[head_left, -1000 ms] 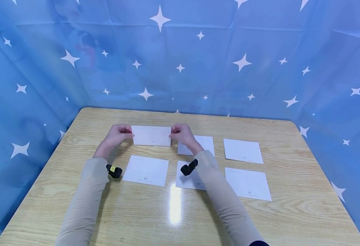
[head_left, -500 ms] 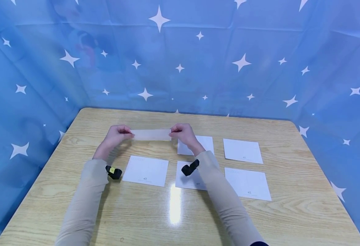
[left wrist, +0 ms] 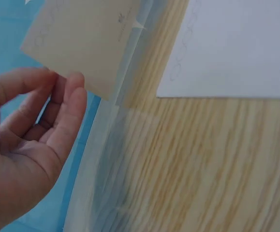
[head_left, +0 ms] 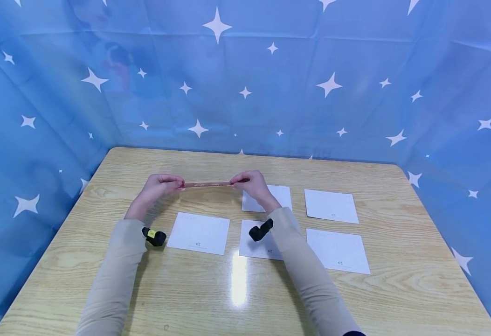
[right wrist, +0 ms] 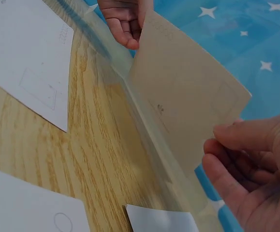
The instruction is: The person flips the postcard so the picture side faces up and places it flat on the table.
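Raised over the back of the table is a postcard, seen almost edge-on in the head view with a strip of its reddish printed side showing. Its pale back, with code boxes and a stamp frame, faces the right wrist camera. The left hand pinches one short end between thumb and fingertips. At the other end, the right hand pinches the card the same way; in the right wrist view that hand is at the lower right. Just in front lies another postcard, pale side up.
More postcards lie pale side up on the wooden table: one partly behind the right hand, one under the right forearm, and two at the right, far and near. A blue starry curtain hangs behind.
The held postcard has tilted from showing its white back to nearly edge-on, revealing a reddish strip. Both hands have turned slightly with it and kept their grip. The cards on the table stayed put.
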### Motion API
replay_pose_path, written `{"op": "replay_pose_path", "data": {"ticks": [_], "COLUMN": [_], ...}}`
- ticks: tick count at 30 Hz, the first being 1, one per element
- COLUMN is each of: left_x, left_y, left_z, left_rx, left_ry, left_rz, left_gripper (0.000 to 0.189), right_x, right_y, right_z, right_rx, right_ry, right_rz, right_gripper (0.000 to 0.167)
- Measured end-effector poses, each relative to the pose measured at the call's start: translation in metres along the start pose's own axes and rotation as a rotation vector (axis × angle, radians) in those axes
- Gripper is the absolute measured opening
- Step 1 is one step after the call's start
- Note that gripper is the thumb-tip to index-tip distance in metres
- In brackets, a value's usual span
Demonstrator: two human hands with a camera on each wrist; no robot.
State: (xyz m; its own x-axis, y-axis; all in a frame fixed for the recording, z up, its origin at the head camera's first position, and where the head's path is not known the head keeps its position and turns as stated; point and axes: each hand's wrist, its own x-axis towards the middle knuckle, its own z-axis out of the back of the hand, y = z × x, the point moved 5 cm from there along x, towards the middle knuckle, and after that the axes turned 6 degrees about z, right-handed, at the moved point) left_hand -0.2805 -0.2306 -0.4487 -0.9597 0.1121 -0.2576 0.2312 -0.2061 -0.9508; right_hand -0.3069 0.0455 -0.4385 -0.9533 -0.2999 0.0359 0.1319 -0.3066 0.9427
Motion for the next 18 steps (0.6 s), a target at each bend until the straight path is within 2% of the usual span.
{"op": "replay_pose_path", "data": {"ticks": [5,11,18], "left_x": [0.0,0.0013,0.0025], "left_y": [0.003,0.0057,0.008], "left_z": [-0.0015,-0.004,-0.0046], "left_rx": [0.101,0.084,0.066], "left_ry": [-0.051,-0.063,-0.066], "left_rz": [0.029,0.04,0.04], "left_gripper": [0.031,0.038,0.044], "right_x": [-0.0006,-0.0027,-0.0037], "right_y": [-0.0037,-0.0059,-0.0083], "right_z": [-0.001,-0.0018,-0.0025], "right_rx": [-0.003,0.038,0.111], "right_ry": [0.005,0.003,0.037], "right_rz": [-0.037,-0.053,-0.013], "right_gripper": [0.014,0.017,0.023]}}
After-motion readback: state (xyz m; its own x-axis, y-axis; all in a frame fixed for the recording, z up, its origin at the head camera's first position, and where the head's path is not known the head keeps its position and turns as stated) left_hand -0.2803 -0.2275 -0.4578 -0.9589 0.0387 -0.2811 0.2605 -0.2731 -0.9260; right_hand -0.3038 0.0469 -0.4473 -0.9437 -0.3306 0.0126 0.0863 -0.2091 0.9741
